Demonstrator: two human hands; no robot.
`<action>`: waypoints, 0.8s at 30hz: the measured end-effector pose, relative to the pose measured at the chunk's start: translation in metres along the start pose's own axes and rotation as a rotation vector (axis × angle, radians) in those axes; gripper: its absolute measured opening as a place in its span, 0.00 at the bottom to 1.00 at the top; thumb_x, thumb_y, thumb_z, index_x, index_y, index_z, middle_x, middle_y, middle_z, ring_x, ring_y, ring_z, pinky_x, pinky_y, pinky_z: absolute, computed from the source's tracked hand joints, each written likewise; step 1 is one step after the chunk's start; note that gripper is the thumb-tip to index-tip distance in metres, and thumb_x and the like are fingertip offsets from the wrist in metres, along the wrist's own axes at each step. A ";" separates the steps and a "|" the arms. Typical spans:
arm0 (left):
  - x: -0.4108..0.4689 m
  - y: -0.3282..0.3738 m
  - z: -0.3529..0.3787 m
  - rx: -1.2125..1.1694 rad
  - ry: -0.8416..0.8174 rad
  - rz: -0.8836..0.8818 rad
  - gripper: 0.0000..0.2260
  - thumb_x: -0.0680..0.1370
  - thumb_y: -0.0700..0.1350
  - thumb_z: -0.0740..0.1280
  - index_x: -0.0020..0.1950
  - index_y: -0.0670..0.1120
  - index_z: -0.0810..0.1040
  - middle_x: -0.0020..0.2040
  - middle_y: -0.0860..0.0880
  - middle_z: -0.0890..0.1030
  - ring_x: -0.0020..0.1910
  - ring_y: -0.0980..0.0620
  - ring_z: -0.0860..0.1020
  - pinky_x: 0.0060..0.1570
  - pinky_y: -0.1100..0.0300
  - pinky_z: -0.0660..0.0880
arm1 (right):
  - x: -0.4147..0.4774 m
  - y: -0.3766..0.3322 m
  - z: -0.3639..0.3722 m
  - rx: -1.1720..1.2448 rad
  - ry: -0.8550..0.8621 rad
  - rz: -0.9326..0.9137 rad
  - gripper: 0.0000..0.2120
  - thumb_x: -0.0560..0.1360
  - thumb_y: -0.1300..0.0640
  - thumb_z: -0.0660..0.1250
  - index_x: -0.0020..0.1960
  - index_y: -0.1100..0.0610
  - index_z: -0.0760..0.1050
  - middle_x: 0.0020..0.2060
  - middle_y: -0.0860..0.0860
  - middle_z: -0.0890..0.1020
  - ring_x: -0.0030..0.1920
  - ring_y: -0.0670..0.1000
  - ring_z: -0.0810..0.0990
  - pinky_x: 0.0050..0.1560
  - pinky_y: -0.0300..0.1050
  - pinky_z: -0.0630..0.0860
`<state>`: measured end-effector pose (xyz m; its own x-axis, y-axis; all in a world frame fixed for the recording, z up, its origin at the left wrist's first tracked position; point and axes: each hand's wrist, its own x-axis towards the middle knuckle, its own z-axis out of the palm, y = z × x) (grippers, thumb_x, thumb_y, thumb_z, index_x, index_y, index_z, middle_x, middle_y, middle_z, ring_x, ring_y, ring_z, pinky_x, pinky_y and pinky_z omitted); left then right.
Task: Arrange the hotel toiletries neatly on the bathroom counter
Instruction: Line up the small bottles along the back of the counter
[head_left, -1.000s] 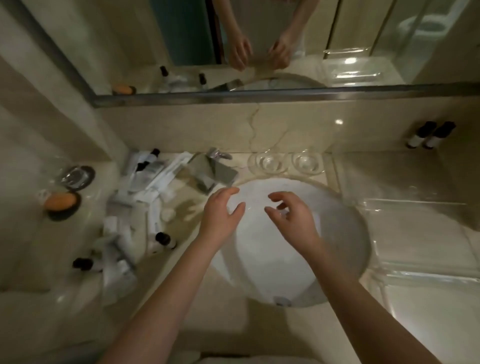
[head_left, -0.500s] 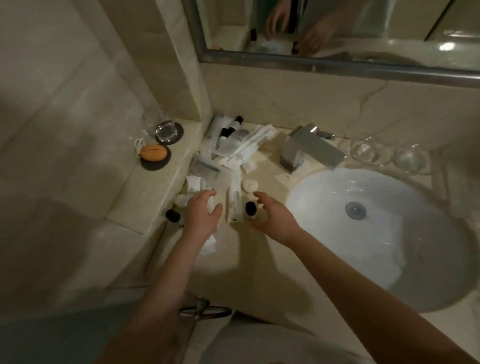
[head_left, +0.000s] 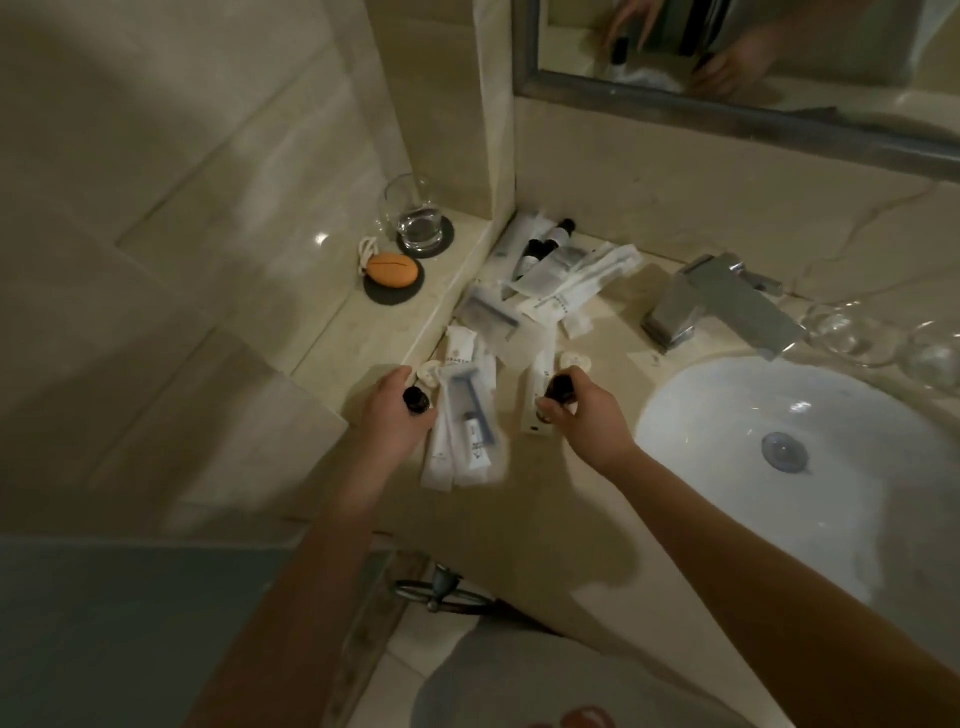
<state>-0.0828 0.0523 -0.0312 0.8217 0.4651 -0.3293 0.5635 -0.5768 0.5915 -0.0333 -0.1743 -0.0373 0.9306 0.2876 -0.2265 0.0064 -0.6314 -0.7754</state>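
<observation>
A heap of white toiletry packets (head_left: 566, 283) lies scattered on the marble counter (head_left: 519, 519) left of the sink. My left hand (head_left: 397, 415) grips a small black-capped bottle (head_left: 415, 400) beside a razor packet (head_left: 470, 421). My right hand (head_left: 584, 413) holds another black-capped bottle (head_left: 560, 388) over a long white packet (head_left: 537, 400). Two more dark-capped bottles (head_left: 545, 244) lie among the packets near the wall corner. A small white round item (head_left: 574, 360) sits just beyond my right hand.
A raised ledge (head_left: 332, 364) at the left carries a drinking glass (head_left: 413, 215) on a dark coaster and an orange soap (head_left: 394, 270) on a dark dish. A chrome tap (head_left: 717, 306) overhangs the white basin (head_left: 779, 467). Two glass dishes (head_left: 878, 338) stand by the wall.
The view swung left from the basin to the counter corner. Both hands moved from over the sink to the toiletry heap, and each has taken hold of a small black-capped bottle.
</observation>
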 end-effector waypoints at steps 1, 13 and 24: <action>-0.002 -0.003 0.001 -0.008 -0.027 -0.012 0.27 0.73 0.44 0.71 0.70 0.46 0.65 0.67 0.46 0.72 0.64 0.45 0.73 0.61 0.53 0.71 | 0.000 -0.007 -0.001 0.031 0.011 -0.027 0.12 0.75 0.52 0.67 0.53 0.59 0.72 0.45 0.52 0.79 0.47 0.55 0.77 0.50 0.50 0.74; -0.006 -0.016 0.020 -0.233 0.022 -0.113 0.15 0.76 0.46 0.68 0.61 0.44 0.73 0.58 0.46 0.80 0.56 0.51 0.77 0.57 0.56 0.73 | -0.005 -0.052 -0.021 0.205 -0.001 -0.128 0.09 0.74 0.54 0.69 0.49 0.58 0.74 0.41 0.47 0.78 0.43 0.49 0.75 0.43 0.35 0.71; -0.041 0.046 0.006 -0.517 -0.004 0.023 0.16 0.77 0.43 0.65 0.65 0.44 0.72 0.62 0.48 0.76 0.59 0.53 0.73 0.56 0.59 0.68 | -0.029 -0.043 -0.072 0.274 0.041 -0.131 0.08 0.71 0.54 0.72 0.49 0.55 0.77 0.44 0.49 0.82 0.47 0.50 0.81 0.53 0.46 0.77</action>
<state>-0.0904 0.0023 0.0048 0.8343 0.4528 -0.3144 0.4304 -0.1787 0.8848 -0.0340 -0.2077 0.0447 0.9423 0.3210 -0.0946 0.0333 -0.3714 -0.9279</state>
